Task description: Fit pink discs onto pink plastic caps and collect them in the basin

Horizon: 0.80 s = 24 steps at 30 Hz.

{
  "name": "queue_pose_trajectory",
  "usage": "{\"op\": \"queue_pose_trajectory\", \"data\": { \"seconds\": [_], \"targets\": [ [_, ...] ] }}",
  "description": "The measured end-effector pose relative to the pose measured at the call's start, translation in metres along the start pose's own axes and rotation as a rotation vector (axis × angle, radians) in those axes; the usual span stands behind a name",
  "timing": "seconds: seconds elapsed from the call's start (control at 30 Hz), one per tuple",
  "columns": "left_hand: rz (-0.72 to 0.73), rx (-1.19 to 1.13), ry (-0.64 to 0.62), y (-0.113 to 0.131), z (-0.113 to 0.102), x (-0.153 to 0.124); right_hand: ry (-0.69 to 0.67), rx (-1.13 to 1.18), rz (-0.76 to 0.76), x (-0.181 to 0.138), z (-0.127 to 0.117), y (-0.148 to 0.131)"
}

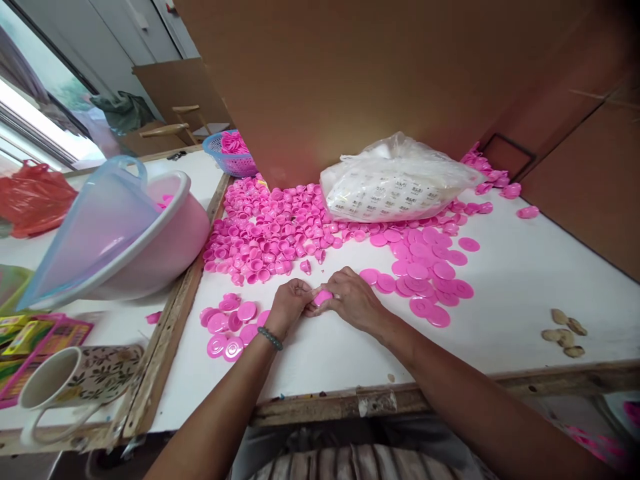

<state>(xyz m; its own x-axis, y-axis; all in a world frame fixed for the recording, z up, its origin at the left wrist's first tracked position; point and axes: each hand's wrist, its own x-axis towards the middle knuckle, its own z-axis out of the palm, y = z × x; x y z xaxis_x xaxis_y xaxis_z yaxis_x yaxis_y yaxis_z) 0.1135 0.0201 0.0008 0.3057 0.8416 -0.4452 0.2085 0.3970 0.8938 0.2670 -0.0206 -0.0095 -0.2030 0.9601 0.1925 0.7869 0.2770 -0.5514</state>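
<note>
My left hand (290, 305) and my right hand (350, 298) meet over the white table (525, 287), fingers closed together on one small pink plastic piece (323, 297). A green bead bracelet circles my left wrist. Just behind my hands lies a heap of small pink cup-shaped caps (265, 230). Flat pink discs (425, 273) spread to the right of my right hand. A smaller cluster of pink discs (227, 327) lies left of my left hand.
A clear plastic bag (395, 180) sits against a brown cardboard wall. On the left stand a pink basin with a blue scoop (115, 227), a blue basket (233, 157) and a floral mug (75, 383). Several shells (565, 330) lie at the right.
</note>
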Motion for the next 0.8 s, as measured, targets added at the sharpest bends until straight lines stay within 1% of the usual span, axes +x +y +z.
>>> {"op": "queue_pose_trajectory", "data": {
  "seconds": [0.1,0.2,0.3,0.4,0.47,0.53,0.6,0.8],
  "targets": [
    [0.061,0.006,0.035,-0.002,0.001,-0.002,-0.026,-0.004,0.062,-0.001,-0.002,-0.002],
    [0.094,0.007,0.015,-0.005,0.0,-0.003,-0.102,0.101,0.089,-0.001,-0.008,0.0],
    [0.08,-0.034,-0.049,-0.008,-0.004,-0.006,-0.173,0.237,0.093,-0.002,-0.012,0.003],
    [0.074,-0.093,-0.105,-0.009,-0.005,-0.01,-0.196,0.348,0.082,-0.003,-0.014,0.004],
    [0.067,-0.091,-0.096,-0.009,-0.005,-0.011,-0.228,0.435,0.1,-0.004,-0.014,0.006],
    [0.051,-0.076,-0.069,-0.009,-0.003,-0.011,-0.291,0.517,0.13,-0.004,-0.013,0.008],
    [0.038,-0.062,-0.057,-0.009,-0.001,-0.01,-0.333,0.559,0.153,-0.005,-0.012,0.011],
    [-0.003,0.078,-0.091,-0.01,-0.002,-0.005,-0.305,0.526,0.224,-0.002,-0.004,0.014]
  ]
}}
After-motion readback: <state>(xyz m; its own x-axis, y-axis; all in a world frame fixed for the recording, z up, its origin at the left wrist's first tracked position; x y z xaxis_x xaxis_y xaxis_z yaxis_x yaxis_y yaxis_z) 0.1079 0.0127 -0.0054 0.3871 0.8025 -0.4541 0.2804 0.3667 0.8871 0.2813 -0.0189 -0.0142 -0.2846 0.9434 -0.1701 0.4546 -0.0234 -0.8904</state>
